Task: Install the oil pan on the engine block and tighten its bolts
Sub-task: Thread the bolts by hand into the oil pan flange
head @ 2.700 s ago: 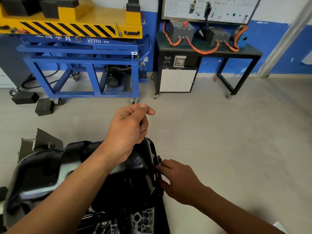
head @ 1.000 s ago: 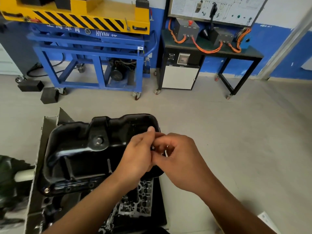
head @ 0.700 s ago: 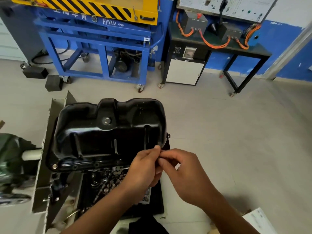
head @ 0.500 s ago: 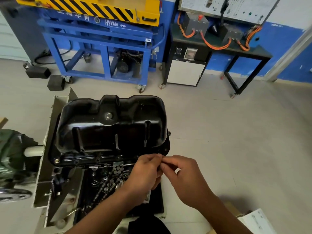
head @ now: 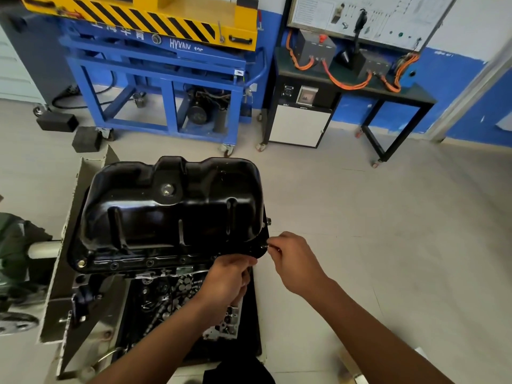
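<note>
Oil pan [head: 171, 212] seated on engine block [head: 166, 297], bolt-starting step: right hand [head: 293, 261] pinches a bolt [head: 263, 246] at the near-right flange corner, left hand [head: 224, 278] curled by the flange, contents unclear; next probably needs straight finger-threading before any wrench.

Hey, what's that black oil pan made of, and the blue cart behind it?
Oil pan: likely stamped sheet steel, glossy black paint; pressed ribs and bright highlights suggest it. Blue cart: probably painted steel tube; square-section frame on casters.
</note>
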Tool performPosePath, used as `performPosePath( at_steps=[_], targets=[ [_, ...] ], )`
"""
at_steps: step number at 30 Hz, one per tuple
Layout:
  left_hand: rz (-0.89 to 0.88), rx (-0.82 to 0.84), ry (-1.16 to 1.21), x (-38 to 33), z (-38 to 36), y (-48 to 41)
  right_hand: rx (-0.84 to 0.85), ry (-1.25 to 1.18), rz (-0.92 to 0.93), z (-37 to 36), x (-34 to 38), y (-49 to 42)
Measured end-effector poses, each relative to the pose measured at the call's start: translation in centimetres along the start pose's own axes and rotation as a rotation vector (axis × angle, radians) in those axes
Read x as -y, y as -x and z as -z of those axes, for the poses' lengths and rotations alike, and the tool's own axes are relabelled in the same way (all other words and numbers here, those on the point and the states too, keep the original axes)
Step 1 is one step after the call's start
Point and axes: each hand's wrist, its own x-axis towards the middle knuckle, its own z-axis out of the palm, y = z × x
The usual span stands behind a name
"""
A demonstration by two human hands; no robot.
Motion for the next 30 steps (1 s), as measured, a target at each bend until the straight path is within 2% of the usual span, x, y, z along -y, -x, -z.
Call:
performPosePath(
  at_steps=[9, 12, 20, 30],
  targets=[
    [0.037, -0.031, 0.119, 1.1, 2.1, -0.6, 0.112, 0.154, -0.098, -1.1, 0.8, -1.7],
    [0.054, -0.044, 0.123, 1.4, 2.4, -0.8, 0.138, 0.121, -0.132, -0.8, 1.4, -2.1],
    [0.013, -0.035, 0.130, 1.4, 3.1, 0.1, 0.043, 0.051, -0.128, -0.7, 0.8, -2.0],
    [-0.004, -0.049, 0.142, 1.4, 3.6, -0.2, 0.061, 0.323, -0.075, -0.8, 1.2, -2.3]
  ],
)
